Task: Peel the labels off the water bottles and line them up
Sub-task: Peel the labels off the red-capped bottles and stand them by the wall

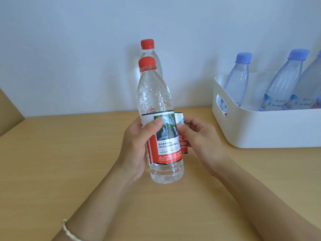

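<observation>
A clear water bottle (156, 98) with a red cap is held tilted above the wooden table (69, 162). My left hand (137, 145) grips it around the middle, thumb on its red and white label (166, 141). My right hand (198, 136) pinches the loose end of that label, which stands off the bottle to the right. Right behind it stands a second red-capped bottle (148, 47), mostly hidden, with no label visible on the part I see.
A white plastic bin (260, 129) stands at the right on the table, holding three blue-capped bottles (238, 80) with labels on. A pale wall runs along the back. A cardboard edge (8, 110) shows at the far left.
</observation>
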